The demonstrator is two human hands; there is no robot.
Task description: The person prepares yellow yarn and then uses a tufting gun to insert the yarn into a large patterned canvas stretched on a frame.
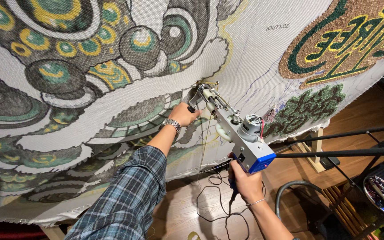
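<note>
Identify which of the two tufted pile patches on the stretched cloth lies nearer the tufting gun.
The dark green leafy patch, just right of the tufting gun; the other, brown-edged lettered patch, sits higher in the top corner.

below me the wooden floor (187, 202) carries a loose black cable (210, 202) and the frame's pale wooden foot (313, 153).

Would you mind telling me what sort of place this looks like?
Probably a rug-tufting workshop: a large stretched backing cloth bearing a drawn design, a tufting gun held against it by both hands, and finished tufted patches on the cloth.
</note>
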